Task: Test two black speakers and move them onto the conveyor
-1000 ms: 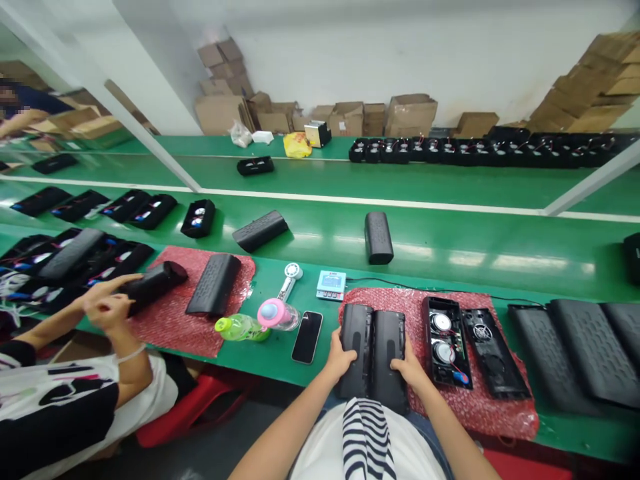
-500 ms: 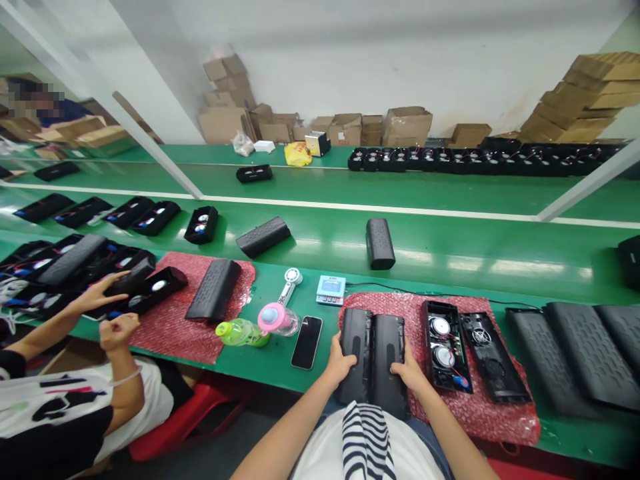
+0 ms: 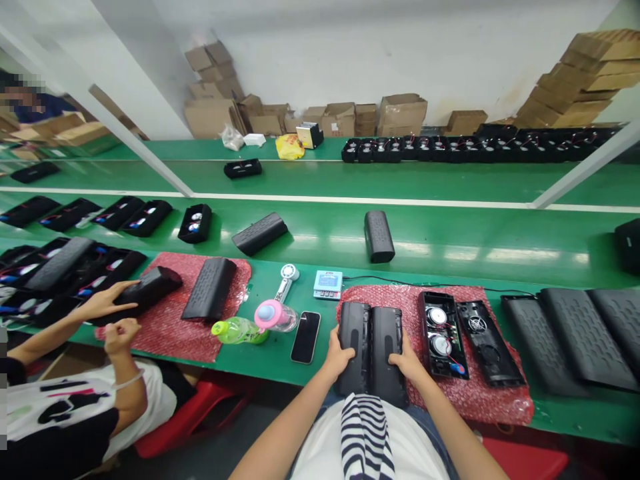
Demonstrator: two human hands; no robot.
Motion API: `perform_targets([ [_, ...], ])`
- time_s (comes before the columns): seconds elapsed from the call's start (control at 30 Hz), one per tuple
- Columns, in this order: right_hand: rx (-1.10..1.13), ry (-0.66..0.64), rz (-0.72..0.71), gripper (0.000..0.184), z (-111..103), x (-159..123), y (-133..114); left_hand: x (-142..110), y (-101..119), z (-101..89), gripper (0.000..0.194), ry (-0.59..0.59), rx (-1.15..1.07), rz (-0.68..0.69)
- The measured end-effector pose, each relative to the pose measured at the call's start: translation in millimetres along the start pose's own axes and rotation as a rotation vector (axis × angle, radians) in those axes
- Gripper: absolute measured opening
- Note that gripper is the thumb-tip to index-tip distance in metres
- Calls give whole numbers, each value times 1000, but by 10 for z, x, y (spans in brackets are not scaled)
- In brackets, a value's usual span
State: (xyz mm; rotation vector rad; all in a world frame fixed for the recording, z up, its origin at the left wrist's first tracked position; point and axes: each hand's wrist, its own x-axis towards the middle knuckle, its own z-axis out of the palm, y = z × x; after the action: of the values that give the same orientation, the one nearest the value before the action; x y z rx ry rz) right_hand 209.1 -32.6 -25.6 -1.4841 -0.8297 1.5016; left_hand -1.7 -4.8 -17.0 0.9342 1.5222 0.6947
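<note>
A green table [image 3: 450, 250] runs across the frame, cardboard boxes [image 3: 400, 113] stacked along the white wall at the top. At lower centre, on red bubble wrap [image 3: 480, 400], I press my left hand [image 3: 337, 357] and right hand [image 3: 407, 363] against the two sides of a black speaker casing [image 3: 371, 353], gripping it between them, forearms reaching up from the bottom edge.

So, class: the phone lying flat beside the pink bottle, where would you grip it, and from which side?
Probably by its long edges, pinched from above. The phone lies flat, screen up, on the green bench, so only its thin sides offer purchase. Its right edge is free; the pink bottle crowds the upper left.
</note>
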Motion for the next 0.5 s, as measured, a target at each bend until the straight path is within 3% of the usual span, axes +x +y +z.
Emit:
perform_targets([
  [0.5, -6, 17, 36, 100, -17, 11, 32, 31, -76, -2, 84, 18, -29, -10],
])
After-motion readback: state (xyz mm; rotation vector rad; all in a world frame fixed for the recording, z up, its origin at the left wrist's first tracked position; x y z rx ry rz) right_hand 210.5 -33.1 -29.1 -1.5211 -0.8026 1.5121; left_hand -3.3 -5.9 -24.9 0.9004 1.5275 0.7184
